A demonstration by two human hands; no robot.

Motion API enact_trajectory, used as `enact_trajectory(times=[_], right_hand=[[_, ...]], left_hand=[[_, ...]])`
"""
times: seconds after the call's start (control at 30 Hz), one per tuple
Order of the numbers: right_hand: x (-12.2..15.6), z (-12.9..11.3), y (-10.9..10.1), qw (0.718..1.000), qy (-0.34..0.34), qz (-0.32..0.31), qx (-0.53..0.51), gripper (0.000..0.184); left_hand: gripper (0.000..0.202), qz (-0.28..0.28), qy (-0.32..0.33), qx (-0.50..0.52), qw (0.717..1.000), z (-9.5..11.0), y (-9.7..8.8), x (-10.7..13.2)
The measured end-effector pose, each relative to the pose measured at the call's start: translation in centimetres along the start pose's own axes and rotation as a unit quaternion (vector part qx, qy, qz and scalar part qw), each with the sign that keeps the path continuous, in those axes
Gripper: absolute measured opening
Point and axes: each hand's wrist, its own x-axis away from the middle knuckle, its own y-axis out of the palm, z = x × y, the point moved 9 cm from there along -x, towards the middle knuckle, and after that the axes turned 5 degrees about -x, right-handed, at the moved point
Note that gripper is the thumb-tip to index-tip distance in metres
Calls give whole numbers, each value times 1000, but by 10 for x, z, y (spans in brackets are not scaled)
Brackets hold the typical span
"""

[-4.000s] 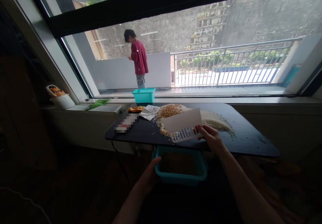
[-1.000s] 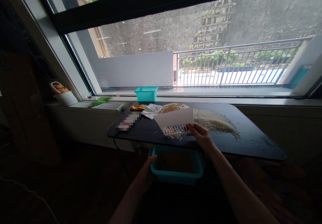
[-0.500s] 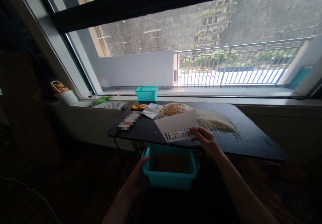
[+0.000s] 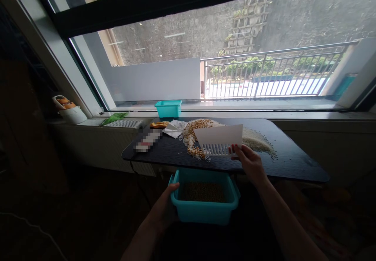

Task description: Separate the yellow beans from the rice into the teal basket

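My right hand grips the right edge of a white slotted scoop, fingers pinched round it. The scoop is held above the dark table, its row of slots toward me. Behind and left of it lie golden kernels mixed with white grains, some trailing toward the near edge. A pile of pale, rice-like grains spreads to its right. Below the table edge, my left hand holds the left rim of a teal bin, thumb over the rim. Brownish kernels cover the bin's bottom.
A second teal bin stands at the table's back edge by the window. White tissue, a yellow cloth-like item and a blurred-out flat object lie on the left. A white pot sits on the sill.
The scoop has moved right in my right hand, uncovering a trail of golden kernels near the table's front. The bin and my left hand appear slightly lower and farther right in view.
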Motion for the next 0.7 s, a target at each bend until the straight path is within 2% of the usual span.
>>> enact_trajectory(times=[0.5,0.7], right_hand=[[10,-4,5,1000,15,-23,-2,34],[11,-4,5,1000,6,6,-8,34]], left_hand=[[62,20,-4,4,1000,0,0,3],[64,15,-6,21,1000,2,-9,5]])
